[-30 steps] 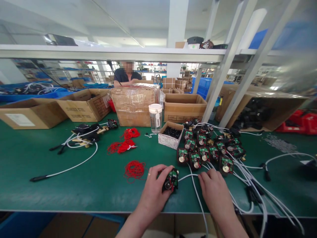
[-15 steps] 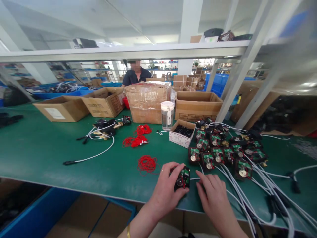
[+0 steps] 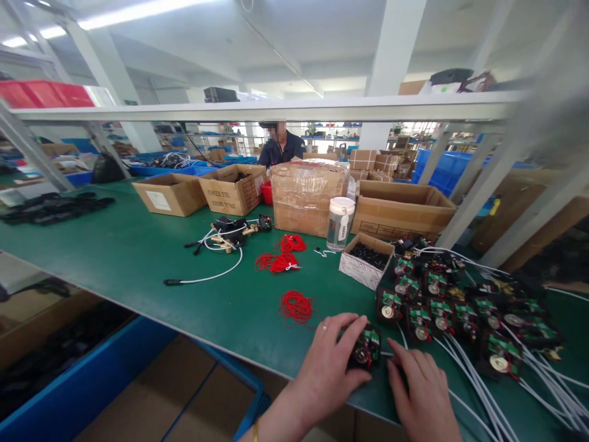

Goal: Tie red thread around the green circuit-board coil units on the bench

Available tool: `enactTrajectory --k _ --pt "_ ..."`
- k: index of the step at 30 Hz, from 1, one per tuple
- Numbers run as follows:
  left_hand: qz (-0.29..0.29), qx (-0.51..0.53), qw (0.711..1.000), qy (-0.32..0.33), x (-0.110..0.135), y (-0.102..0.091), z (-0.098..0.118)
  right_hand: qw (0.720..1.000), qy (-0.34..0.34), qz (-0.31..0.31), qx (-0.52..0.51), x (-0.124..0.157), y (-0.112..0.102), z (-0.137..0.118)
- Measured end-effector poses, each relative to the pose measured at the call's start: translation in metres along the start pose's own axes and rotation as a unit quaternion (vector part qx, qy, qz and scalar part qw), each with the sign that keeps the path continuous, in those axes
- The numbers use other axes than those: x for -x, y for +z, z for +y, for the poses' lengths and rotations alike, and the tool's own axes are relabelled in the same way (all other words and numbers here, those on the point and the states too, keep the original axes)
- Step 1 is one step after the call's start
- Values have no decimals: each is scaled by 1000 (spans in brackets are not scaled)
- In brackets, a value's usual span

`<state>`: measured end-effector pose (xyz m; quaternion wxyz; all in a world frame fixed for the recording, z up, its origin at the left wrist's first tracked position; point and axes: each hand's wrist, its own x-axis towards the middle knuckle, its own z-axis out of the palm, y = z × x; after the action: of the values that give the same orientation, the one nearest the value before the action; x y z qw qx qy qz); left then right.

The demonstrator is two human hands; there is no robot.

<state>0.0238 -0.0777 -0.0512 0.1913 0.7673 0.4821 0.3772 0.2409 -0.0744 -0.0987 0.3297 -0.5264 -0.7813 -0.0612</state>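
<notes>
My left hand is closed around a black housing with a green circuit board and red wires, near the table's front edge. To its right, my right hand rests low over the table with its thumb and forefinger apart. A white cable from the housing runs toward the right hand; whether the fingers touch it I cannot tell. Beyond the left hand lies a loose coil of thin red wire. Several similar black housings with green boards are grouped to the right, white cables trailing from them toward the front.
An open small box of black parts stands ahead, beside a clear lidded cup. Behind are a plastic-wrapped carton and open cartons. Two red wire bundles and a cabled assembly lie leftward. A person is across the table.
The head view has turned to the left, so the table's contents sit farther right in the picture. My left hand still holds the circuit-board housing; both hands keep nearly the same pose.
</notes>
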Motion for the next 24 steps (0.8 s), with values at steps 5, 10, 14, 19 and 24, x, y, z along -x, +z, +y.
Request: enactTrajectory --k 5,10,14,19,24 --pt "120 -58 984 -120 15 -30 -28 999 34 26 -32 0 -11 -5" --pt "55 -209 969 -124 -12 -66 -45 997 61 19 -51 0 -16 -7" --pt "-38 -277 958 -66 -42 -72 -46 996 66 24 -55 -1 -15 -8" --pt "-84 -281 955 -40 -60 -65 -55 996 67 25 -60 -2 -15 -10" --pt "-94 -288 953 -29 -63 -62 -56 995 69 20 -67 -2 -16 -10"
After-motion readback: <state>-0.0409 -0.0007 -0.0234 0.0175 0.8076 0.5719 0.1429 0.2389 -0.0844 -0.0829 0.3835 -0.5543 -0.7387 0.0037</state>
